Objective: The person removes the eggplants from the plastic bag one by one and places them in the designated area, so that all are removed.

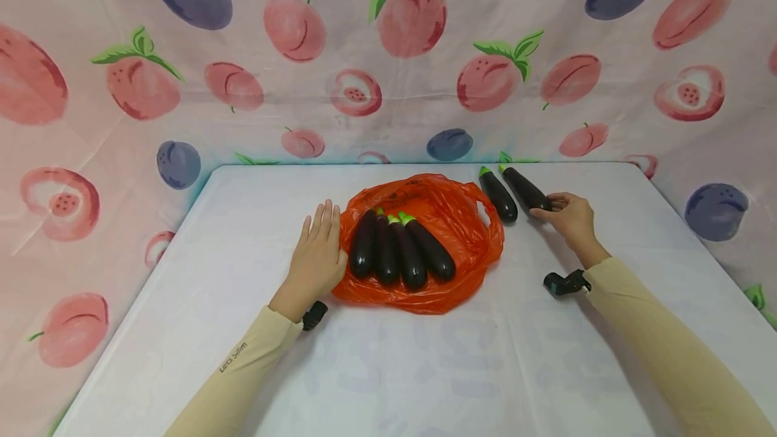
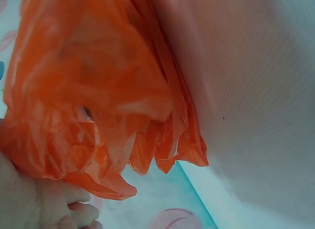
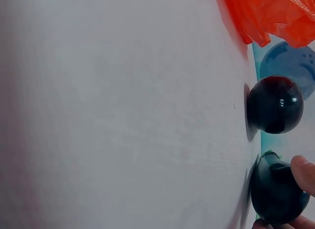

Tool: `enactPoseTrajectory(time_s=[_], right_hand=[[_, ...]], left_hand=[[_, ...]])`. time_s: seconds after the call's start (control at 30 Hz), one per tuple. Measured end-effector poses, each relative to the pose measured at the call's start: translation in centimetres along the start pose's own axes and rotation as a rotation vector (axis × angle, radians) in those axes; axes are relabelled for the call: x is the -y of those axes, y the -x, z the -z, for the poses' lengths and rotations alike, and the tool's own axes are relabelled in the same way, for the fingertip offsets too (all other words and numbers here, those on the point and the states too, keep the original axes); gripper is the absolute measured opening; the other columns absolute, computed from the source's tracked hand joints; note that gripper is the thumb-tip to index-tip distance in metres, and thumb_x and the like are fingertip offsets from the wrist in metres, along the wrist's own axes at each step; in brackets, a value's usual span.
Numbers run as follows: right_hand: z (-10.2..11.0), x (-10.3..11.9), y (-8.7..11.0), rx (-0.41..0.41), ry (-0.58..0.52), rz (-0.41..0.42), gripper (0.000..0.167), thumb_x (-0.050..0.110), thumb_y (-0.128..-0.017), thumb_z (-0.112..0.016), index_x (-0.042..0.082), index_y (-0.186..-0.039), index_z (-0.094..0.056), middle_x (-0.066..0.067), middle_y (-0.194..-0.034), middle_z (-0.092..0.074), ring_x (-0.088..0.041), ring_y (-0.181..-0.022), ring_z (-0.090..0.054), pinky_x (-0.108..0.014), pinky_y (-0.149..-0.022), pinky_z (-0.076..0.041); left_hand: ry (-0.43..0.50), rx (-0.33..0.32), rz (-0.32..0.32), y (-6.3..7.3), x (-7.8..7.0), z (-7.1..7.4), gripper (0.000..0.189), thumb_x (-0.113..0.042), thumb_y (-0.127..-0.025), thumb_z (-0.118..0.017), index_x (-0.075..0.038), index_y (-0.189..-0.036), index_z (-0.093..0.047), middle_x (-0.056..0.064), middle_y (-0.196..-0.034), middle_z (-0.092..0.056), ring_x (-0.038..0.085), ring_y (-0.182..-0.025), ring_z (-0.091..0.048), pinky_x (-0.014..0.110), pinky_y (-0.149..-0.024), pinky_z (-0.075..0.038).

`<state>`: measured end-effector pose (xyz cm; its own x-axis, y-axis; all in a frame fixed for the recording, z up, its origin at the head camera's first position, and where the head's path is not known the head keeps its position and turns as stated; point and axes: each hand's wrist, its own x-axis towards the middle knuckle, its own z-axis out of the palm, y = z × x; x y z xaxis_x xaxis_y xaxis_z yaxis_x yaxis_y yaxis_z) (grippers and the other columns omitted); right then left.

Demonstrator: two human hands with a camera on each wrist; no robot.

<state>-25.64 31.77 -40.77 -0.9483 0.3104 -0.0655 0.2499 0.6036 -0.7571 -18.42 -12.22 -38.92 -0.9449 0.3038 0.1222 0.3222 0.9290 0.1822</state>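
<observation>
An orange plastic bag (image 1: 419,299) lies spread on the table with several dark eggplants (image 1: 427,248) side by side on it, their green stem ends pointing away. My left hand (image 1: 315,251), fingers straight, rests against the bag's left edge; in the left wrist view, the crumpled bag (image 2: 93,91) fills much of the picture beside the fingers. Right of the bag lies a separate eggplant (image 1: 499,195). Just beyond it, my right hand (image 1: 569,218) grips the rounded end of another eggplant (image 1: 523,187). The right wrist view has my thumb (image 3: 302,172) on that eggplant's side and fingertips beneath.
The white table (image 1: 182,356) reaches back to a curtain (image 1: 419,106) printed with peaches and plums. A black wrist camera (image 1: 566,283) sits at my right cuff, and another black device (image 1: 313,315) at my left.
</observation>
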Motion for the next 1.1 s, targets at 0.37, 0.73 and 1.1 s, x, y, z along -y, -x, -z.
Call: enactPoseTrajectory(time_s=[0.37, 0.73, 1.1], right_hand=[[-0.12, 0.19, -0.24, 0.037, 0.034, 0.013, 0.065, 0.02, -0.081, -0.071, -0.009, -0.133, -0.045, -0.031, -0.132, -0.049, -0.041, -0.124, -0.049, -0.049, -0.103, -0.04], [-0.14, 0.36, -0.05, 0.08, 0.029, 0.035, 0.067, 0.022, -0.082, -0.071, -0.01, -0.134, -0.043, -0.032, -0.133, -0.048, -0.043, -0.124, -0.048, -0.05, -0.101, -0.043], [-0.07, 0.25, -0.21, 0.13, 0.013, 0.033, 0.079, 0.023, -0.082, -0.072, -0.008, -0.142, -0.031, -0.031, -0.14, -0.04, -0.043, -0.13, -0.041, -0.05, -0.105, -0.037]], left_hand=[[0.009, 0.015, 0.008, 0.01, -0.02, 0.13, 0.069, -0.019, -0.092, -0.041, 0.005, -0.148, -0.01, 0.021, -0.157, -0.007, 0.035, -0.147, -0.005, 0.049, -0.119, -0.003], [-0.004, 0.021, 0.01, -0.05, 0.05, 0.15, 0.069, -0.02, -0.092, -0.04, 0.005, -0.148, -0.01, 0.021, -0.157, -0.006, 0.034, -0.147, -0.005, 0.049, -0.12, -0.004], [0.004, 0.002, 0.005, -0.06, 0.08, 0.02, 0.068, -0.019, -0.092, -0.04, 0.006, -0.148, -0.011, 0.021, -0.157, -0.007, 0.034, -0.147, -0.006, 0.049, -0.12, -0.004]])
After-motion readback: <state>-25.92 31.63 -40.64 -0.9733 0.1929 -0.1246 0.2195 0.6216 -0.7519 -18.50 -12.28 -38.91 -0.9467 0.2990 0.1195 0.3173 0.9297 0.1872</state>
